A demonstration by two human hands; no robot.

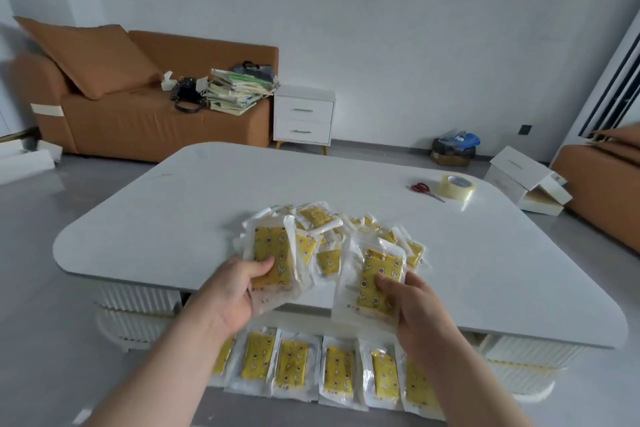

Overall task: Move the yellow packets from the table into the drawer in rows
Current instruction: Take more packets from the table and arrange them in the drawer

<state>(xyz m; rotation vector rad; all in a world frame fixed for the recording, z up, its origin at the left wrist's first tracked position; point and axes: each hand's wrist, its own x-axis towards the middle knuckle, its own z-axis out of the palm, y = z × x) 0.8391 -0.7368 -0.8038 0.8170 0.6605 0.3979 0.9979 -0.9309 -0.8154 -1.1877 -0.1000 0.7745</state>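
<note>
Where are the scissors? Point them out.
In the head view, the scissors lie on the far right part of the table, just left of the tape roll, beyond the packet pile.

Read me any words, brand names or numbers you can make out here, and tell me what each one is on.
None can be read.
Packet in the right hand: small dark print low on its clear wrapper, too blurred.
Packet in the left hand: same small mark, too blurred.
Row of packets in the drawer: only a printed pattern shows.
Stack of books on the sofa: too small.
</note>
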